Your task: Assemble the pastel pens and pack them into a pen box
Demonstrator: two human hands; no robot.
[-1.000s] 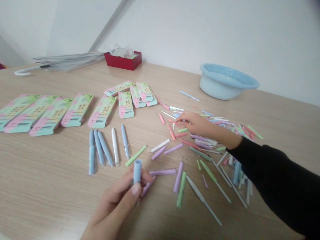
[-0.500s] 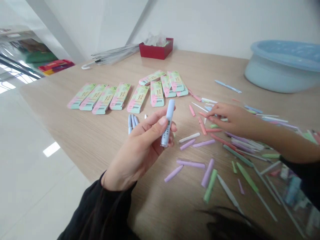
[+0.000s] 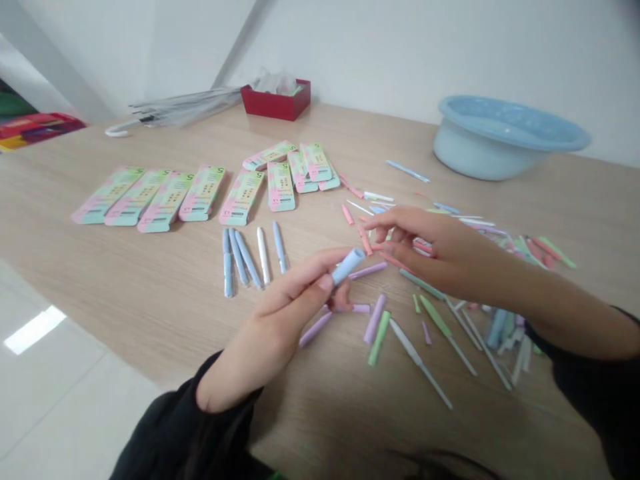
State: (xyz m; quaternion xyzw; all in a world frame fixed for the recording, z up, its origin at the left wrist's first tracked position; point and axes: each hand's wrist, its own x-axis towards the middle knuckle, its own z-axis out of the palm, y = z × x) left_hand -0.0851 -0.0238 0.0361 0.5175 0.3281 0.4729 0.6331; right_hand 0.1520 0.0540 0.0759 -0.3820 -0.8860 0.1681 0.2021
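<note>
My left hand (image 3: 295, 307) is closed around a light blue pen barrel (image 3: 347, 267), pinched between thumb and fingers and tilted up to the right. Its upper end looks hollow. My right hand (image 3: 415, 240) is over the scattered pen parts, fingers bent and apart, with nothing visible between them. Below its fingertips lies a red pen part (image 3: 366, 241). Loose purple barrels (image 3: 375, 319), a green barrel (image 3: 380, 339) and a white pen piece with a thin rod (image 3: 420, 360) lie nearer me. Left of my hands, several blue pens (image 3: 245, 260) and a white pen (image 3: 263, 255) lie side by side.
Several pastel pen boxes (image 3: 203, 193) lie across the table's left and middle. Behind them are a red box (image 3: 276, 103) with plastic wrapping and a clear umbrella (image 3: 185, 110). A blue basin (image 3: 490, 150) stands at the back right. Mixed pen parts (image 3: 500, 327) are heaped at the right.
The view has swung to the right. My left hand has turned the blue barrel so its top tips right, toward my right hand. My right hand has come closer to the left.
</note>
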